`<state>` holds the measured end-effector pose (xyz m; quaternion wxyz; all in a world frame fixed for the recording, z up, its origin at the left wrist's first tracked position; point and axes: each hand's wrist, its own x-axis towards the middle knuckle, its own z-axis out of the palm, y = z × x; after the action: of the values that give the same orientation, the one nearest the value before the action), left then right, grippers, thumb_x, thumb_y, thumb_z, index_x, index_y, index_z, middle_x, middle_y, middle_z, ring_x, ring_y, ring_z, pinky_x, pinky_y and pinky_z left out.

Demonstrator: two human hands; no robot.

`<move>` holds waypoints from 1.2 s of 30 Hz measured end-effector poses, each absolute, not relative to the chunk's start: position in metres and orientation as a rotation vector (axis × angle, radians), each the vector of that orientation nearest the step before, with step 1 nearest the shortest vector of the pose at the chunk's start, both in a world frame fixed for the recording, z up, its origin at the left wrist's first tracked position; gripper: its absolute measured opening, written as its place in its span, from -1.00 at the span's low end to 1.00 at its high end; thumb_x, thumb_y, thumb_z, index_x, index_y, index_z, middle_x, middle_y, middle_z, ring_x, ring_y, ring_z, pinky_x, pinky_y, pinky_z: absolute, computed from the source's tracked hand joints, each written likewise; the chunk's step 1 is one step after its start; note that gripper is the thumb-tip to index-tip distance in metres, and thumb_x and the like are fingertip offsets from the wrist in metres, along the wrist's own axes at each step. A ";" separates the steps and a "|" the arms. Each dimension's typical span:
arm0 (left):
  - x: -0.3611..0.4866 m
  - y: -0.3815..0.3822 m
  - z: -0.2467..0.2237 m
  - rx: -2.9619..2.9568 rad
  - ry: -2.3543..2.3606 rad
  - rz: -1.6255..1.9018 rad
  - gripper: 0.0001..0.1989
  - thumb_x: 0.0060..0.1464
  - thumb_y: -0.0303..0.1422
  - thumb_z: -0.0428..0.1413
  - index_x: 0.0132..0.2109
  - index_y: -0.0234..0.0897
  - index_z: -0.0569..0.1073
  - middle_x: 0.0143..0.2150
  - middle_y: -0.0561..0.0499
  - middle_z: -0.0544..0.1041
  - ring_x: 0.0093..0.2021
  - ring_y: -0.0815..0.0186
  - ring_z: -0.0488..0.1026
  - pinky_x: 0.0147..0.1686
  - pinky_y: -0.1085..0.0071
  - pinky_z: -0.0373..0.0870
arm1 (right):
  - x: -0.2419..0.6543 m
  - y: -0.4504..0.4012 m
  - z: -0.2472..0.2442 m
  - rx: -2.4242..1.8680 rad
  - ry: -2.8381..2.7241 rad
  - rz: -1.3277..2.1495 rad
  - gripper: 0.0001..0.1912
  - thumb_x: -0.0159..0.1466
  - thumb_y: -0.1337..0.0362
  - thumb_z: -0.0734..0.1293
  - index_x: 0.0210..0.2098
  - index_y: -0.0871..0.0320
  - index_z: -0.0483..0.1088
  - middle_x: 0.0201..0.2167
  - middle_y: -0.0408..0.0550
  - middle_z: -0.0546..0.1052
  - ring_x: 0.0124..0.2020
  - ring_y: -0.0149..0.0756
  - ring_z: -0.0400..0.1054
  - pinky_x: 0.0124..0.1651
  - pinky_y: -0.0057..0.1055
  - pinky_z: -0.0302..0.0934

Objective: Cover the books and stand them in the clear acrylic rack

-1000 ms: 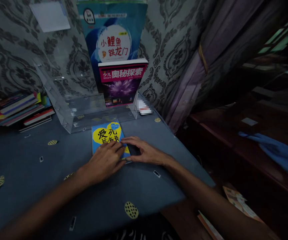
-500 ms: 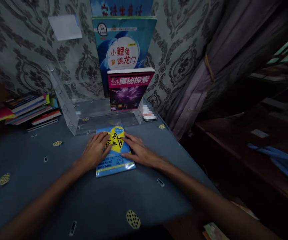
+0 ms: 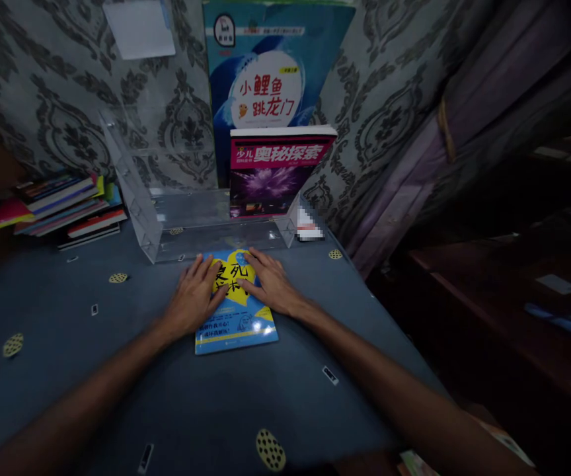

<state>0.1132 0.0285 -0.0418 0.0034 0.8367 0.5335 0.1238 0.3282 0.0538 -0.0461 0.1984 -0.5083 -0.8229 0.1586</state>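
Observation:
A blue book (image 3: 238,327) with a yellow heart on its cover lies flat on the dark blue tablecloth (image 3: 191,410). My left hand (image 3: 197,294) rests on the book's left side, fingers spread and pointing away from me. On its upper right side lies my right hand (image 3: 269,283), its fingers apart too. Both thumbs point inward over the heart without touching each other. Just behind the book stands a clear acrylic rack (image 3: 141,218). It holds a magenta and purple book (image 3: 270,182) upright, with a taller teal book (image 3: 315,56) behind.
A pile of books (image 3: 72,208) lies on the table at the left. A pixelated white item (image 3: 309,225) is beside the rack's right end. Patterned wallpaper and a tied purple curtain (image 3: 399,192) close off the back; a dark red surface (image 3: 494,304) lies to the right.
The view has shifted, so the rack and its books appear larger and further right. My hands stay on the blue book, with my right hand slightly further up along its edge.

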 end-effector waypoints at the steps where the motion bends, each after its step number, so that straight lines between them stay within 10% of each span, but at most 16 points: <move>1: 0.113 0.029 -0.042 2.622 1.668 0.393 -0.49 0.34 -0.18 -0.06 0.31 -0.37 0.26 0.39 -0.25 0.23 0.44 -0.02 0.03 0.34 0.01 0.08 | 0.328 0.053 -0.046 -1.424 -2.304 0.433 -0.32 0.39 -0.05 0.19 0.33 0.28 0.19 0.38 0.30 0.17 0.36 0.07 0.10 0.32 0.03 0.02; 27: 0.117 0.033 -0.053 1.576 1.314 1.257 -0.53 0.06 -0.13 0.14 0.09 -0.22 0.44 0.16 -0.16 0.46 0.22 0.01 0.37 0.23 0.06 0.30 | 0.322 0.007 -0.026 -1.600 -2.214 0.731 -0.22 0.36 0.10 0.26 0.42 0.37 -0.02 0.48 0.28 -0.17 0.47 0.12 -0.22 0.45 -0.03 -0.14; 36: 0.131 0.030 -0.002 0.562 1.259 1.315 -0.86 0.11 -0.55 0.09 -0.16 -0.31 0.45 -0.23 -0.09 0.62 -0.13 0.17 0.62 -0.06 0.30 0.56 | 0.323 0.004 -0.027 -1.524 -2.163 0.755 -0.22 0.35 0.08 0.28 0.41 0.34 -0.02 0.48 0.32 -0.16 0.46 0.17 -0.18 0.44 0.01 -0.11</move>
<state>0.1307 0.0304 -0.0022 0.5796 0.2403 0.5385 0.5625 0.3230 0.0040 -0.0268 0.1937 -0.5435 -0.7710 0.2694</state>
